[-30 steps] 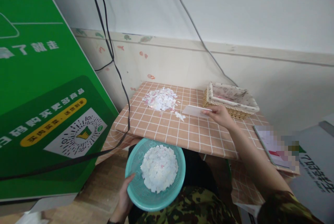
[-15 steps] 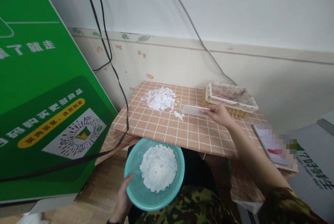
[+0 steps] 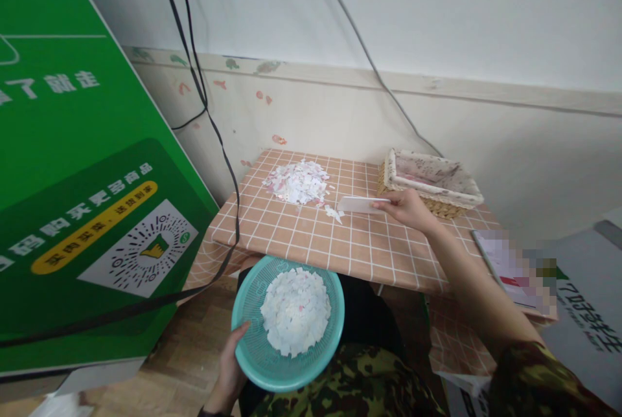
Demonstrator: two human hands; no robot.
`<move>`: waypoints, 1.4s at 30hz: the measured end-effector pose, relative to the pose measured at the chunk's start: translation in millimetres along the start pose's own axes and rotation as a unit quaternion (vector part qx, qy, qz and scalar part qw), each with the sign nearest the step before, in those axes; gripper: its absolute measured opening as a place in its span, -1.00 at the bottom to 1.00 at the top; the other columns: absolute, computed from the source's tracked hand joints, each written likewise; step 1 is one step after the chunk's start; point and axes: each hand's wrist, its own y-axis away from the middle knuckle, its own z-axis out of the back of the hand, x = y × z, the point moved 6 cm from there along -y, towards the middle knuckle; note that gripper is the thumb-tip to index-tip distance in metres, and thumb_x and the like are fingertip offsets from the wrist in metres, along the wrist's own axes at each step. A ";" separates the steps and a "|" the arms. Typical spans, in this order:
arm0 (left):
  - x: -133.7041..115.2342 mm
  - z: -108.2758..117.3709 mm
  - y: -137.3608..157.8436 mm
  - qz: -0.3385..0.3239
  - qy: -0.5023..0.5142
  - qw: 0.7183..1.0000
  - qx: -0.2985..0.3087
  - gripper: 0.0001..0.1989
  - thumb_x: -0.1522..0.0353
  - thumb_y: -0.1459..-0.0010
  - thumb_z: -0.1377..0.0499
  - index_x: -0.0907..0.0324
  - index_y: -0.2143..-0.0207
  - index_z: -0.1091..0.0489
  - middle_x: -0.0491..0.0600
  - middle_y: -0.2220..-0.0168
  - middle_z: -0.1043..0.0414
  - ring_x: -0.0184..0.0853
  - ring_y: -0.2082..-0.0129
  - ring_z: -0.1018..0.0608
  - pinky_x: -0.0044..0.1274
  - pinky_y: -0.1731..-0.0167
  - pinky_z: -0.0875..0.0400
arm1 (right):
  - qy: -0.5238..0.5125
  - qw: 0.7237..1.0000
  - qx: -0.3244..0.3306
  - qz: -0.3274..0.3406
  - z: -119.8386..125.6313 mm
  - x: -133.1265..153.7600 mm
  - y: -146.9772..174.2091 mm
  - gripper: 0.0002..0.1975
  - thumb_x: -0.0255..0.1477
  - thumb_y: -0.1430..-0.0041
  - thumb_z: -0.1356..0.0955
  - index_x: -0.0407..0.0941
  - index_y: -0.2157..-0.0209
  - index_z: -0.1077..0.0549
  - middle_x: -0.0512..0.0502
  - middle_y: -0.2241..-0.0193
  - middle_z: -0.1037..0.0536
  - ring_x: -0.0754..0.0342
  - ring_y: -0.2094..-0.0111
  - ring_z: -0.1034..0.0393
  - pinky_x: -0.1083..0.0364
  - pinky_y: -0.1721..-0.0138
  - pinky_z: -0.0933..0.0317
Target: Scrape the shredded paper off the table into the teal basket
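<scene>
My left hand (image 3: 232, 359) grips the rim of a round teal plastic colander (image 3: 251, 355) at the table's front edge, thumb over the rim. Inside it lies a mound of white paper scraps (image 3: 295, 312). My right hand (image 3: 404, 208) pinches a flat white card (image 3: 357, 204), held on edge low over the table. Just left of the card are a few loose paper bits (image 3: 334, 213). Farther left sits a heap of white and pinkish paper scraps (image 3: 299, 182). Whether the card's lower edge touches the cloth is hard to tell.
A cloth-lined wicker basket (image 3: 449, 203) stands at the table's back right, beyond my right hand. The table (image 3: 311, 236) has a brown checked cloth. A booklet (image 3: 505, 271) lies at the right end. A green panel (image 3: 97, 164) and hanging black cables (image 3: 221, 138) flank the left.
The view has shifted very slightly. My right hand and the card are almost where they were, and the colander stays put in my left hand.
</scene>
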 end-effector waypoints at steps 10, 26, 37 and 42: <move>0.2 1.6 -1.0 -0.002 0.003 1.000 -0.001 -0.78 0.35 0.28 -0.33 0.24 0.47 -0.55 0.05 0.38 -0.61 -0.02 0.29 -0.59 -0.29 0.24 -0.48 | -0.027 0.999 0.017 -0.021 4.8 -1.5 8.8 -0.61 -0.16 -0.11 -0.31 -0.18 0.57 -0.45 0.03 0.69 -0.25 0.21 0.63 -0.04 0.15 0.61 0.10; -0.5 -1.6 1.8 0.002 0.001 1.000 0.000 -0.79 0.34 0.28 -0.33 0.25 0.49 -0.56 0.06 0.40 -0.61 -0.04 0.30 -0.59 -0.32 0.24 -0.48 | -0.038 0.998 -0.029 -0.030 -6.8 -18.3 -1.6 -0.52 -0.04 -0.06 -0.29 -0.18 0.59 -0.46 -0.01 0.69 -0.33 0.17 0.61 -0.13 0.14 0.59 0.05; -2.8 -1.0 3.4 -0.004 -0.015 1.000 -0.024 -0.79 0.35 0.31 -0.32 0.25 0.51 -0.55 0.03 0.49 -0.60 -0.03 0.35 -0.59 -0.30 0.29 -0.49 | -0.102 0.994 0.017 -0.038 -20.6 -4.7 1.3 -0.57 -0.09 -0.09 -0.29 -0.18 0.46 -0.53 -0.04 0.61 -0.42 0.16 0.59 -0.19 0.16 0.59 -0.01; -1.7 -3.4 4.0 0.009 -0.012 1.000 -0.015 -0.76 0.34 0.32 -0.32 0.25 0.48 -0.55 0.03 0.50 -0.59 -0.01 0.33 -0.59 -0.29 0.28 -0.48 | -0.082 0.996 -0.003 -0.044 -20.9 -7.8 -3.4 -0.56 -0.09 -0.09 -0.28 -0.19 0.54 -0.48 -0.02 0.65 -0.34 0.19 0.61 -0.13 0.17 0.61 0.04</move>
